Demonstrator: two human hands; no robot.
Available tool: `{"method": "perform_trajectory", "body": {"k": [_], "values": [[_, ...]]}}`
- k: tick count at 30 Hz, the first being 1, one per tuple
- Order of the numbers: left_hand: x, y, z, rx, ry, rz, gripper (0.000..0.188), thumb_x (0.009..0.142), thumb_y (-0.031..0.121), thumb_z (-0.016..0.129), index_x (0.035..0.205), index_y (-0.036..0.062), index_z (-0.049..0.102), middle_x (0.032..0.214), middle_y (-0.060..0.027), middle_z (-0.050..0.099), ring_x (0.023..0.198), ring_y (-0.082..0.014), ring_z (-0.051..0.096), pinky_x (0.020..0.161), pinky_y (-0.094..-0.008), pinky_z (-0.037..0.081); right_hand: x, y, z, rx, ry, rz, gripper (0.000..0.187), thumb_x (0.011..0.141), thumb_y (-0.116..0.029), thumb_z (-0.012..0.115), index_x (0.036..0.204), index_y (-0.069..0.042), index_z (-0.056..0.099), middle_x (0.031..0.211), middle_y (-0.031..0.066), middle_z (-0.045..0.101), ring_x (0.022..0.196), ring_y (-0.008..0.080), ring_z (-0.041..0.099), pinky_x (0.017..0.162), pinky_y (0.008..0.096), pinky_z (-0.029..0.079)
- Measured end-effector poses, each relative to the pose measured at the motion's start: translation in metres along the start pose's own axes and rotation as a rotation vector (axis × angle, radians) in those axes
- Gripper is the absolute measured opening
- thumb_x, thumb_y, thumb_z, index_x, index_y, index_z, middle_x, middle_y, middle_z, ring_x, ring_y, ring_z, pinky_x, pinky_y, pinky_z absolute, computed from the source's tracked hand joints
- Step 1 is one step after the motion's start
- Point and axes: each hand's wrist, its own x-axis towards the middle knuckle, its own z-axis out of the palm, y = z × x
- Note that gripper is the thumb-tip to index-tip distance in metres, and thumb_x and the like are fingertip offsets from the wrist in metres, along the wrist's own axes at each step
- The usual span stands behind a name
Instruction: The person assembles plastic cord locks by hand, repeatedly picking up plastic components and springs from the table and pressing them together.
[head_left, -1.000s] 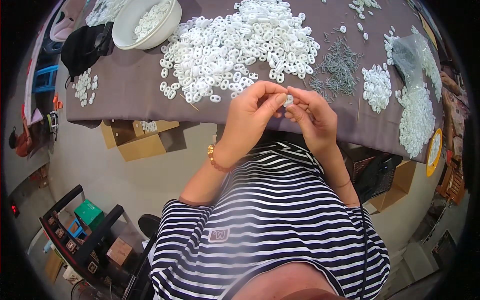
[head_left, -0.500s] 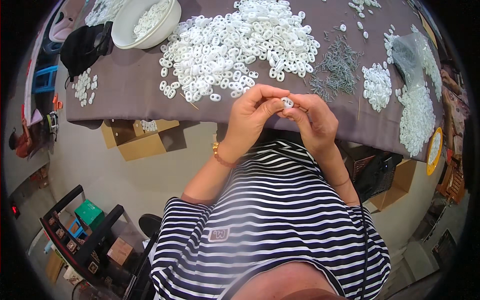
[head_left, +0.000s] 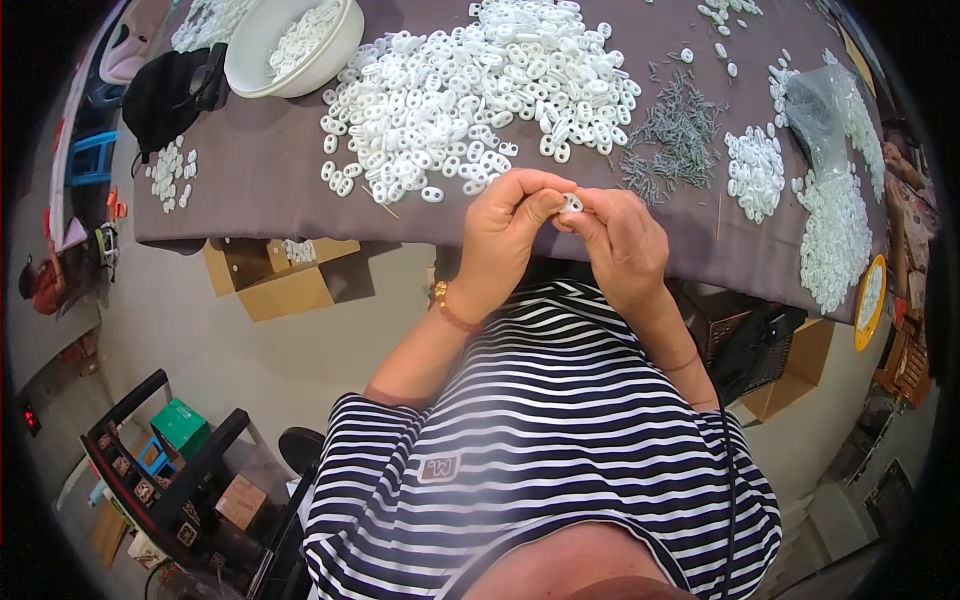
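Observation:
Between my two hands, close to the table's near edge, is a small white oval plastic piece with two holes [head_left: 571, 204]. My left hand [head_left: 508, 225] pinches its left side between thumb and forefinger. On its other side, the fingertips of my right hand [head_left: 628, 240] are closed round it and hide part of it. Whether a screw is also in the fingers cannot be made out. Just beyond my hands spreads a big heap of similar white oval pieces [head_left: 440, 110]. To its right lies a pile of small grey screws [head_left: 678, 130].
A white bowl [head_left: 345, 45] of pieces stands at the far left beside a black cloth item [head_left: 160, 95]. Smaller white piles [head_left: 755, 175] and a clear plastic bag [head_left: 815, 110] lie on the right. Cardboard boxes [head_left: 295, 295] sit below the brown-covered table [head_left: 260, 190].
Both hands have shifted slightly, the right one a little leftward. The white piece has turned a bit in my fingertips and remains held.

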Motion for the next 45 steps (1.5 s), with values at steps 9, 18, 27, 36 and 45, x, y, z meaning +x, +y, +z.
{"method": "perform_trajectory", "body": {"k": [9,18,27,36,45], "values": [[0.002,0.001,-0.003,-0.088,-0.056,-0.026,0.022,0.093,0.001,0.061,0.115,-0.0027,0.065,0.107,-0.0062,0.066,0.095,-0.0090,0.060,0.084,-0.0220,0.048,0.001,0.001,-0.002,0.120,0.018,0.073,0.035,0.077,0.004,0.074,0.110,0.000,0.062,0.091,0.0113,0.066,0.076,0.0255,0.064,0.064,0.0327,0.052],[0.000,-0.001,-0.001,0.076,-0.004,0.063,0.016,0.094,0.002,0.061,0.109,-0.0015,0.066,0.103,-0.0041,0.066,0.090,-0.0081,0.058,0.081,-0.0216,0.046,0.003,-0.001,0.001,0.049,0.015,-0.001,0.037,0.076,0.004,0.075,0.109,0.000,0.061,0.091,0.0111,0.065,0.074,0.0260,0.063,0.062,0.0335,0.052],[-0.002,-0.001,0.001,0.075,0.028,0.105,0.014,0.094,0.004,0.062,0.106,-0.0008,0.067,0.099,-0.0034,0.065,0.090,-0.0081,0.058,0.080,-0.0220,0.047,0.002,0.001,0.004,-0.018,0.030,-0.097,0.035,0.079,0.004,0.073,0.111,0.000,0.060,0.093,0.0109,0.064,0.074,0.0249,0.064,0.060,0.0329,0.052],[0.002,-0.003,-0.003,0.132,0.035,0.106,0.017,0.093,0.002,0.062,0.109,-0.0015,0.067,0.102,-0.0042,0.066,0.091,-0.0094,0.060,0.083,-0.0228,0.047,0.000,0.000,0.002,0.107,0.000,0.070,0.037,0.082,0.010,0.069,0.117,0.002,0.061,0.100,0.0133,0.065,0.081,0.0159,0.067,0.072,0.0255,0.055],[0.002,-0.007,0.000,0.121,0.041,0.168,0.013,0.095,0.004,0.061,0.104,-0.0028,0.066,0.091,-0.0064,0.062,0.076,-0.0111,0.064,0.068,-0.0224,0.052,0.004,0.000,0.003,0.058,0.023,-0.025,0.034,0.081,0.006,0.070,0.113,0.000,0.059,0.093,0.0120,0.066,0.077,0.0243,0.065,0.064,0.0325,0.053]]}}
